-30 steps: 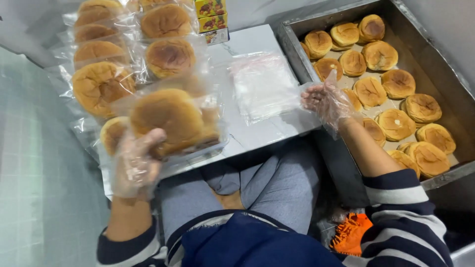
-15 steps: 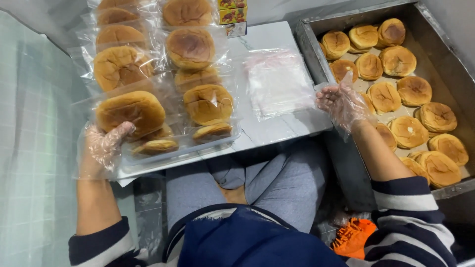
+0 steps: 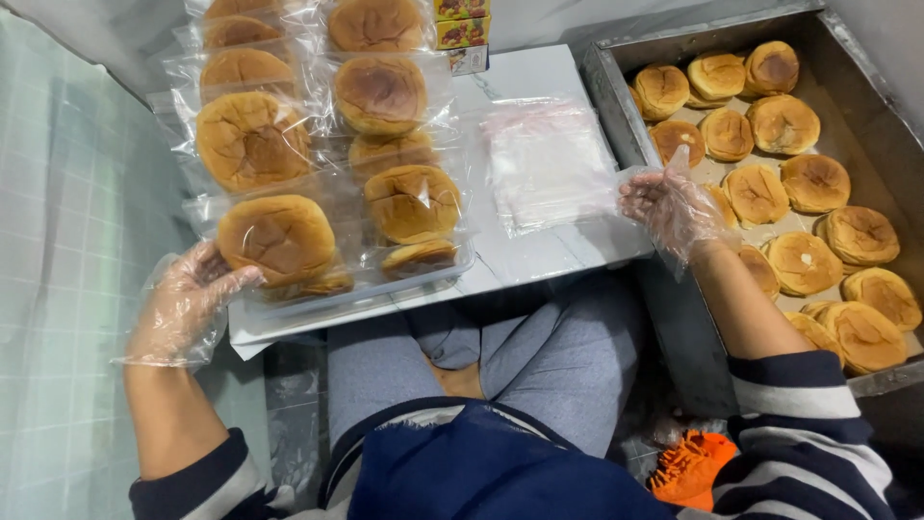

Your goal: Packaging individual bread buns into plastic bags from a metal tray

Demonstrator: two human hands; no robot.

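Observation:
My left hand (image 3: 188, 303), in a clear plastic glove, rests with its fingers spread against the left side of a bagged golden bun (image 3: 276, 238) lying at the front left of the white table (image 3: 568, 255). My right hand (image 3: 674, 207), also gloved, hovers with fingers apart over the table's right edge. It is just right of a flat stack of empty clear bags (image 3: 549, 164) and holds nothing. Behind it, a metal tray (image 3: 611, 91) holds several unbagged buns (image 3: 813, 183).
More bagged buns (image 3: 380, 91) lie in two rows along the table's left half, reaching the far edge. Small colourful boxes (image 3: 460, 34) stand at the back. A tiled floor is on the left, and my knees are under the table's front edge.
My left hand carried a bagged bun leftward and set it down at the table's front left, then loosened off it. My right hand stayed near the bag stack.

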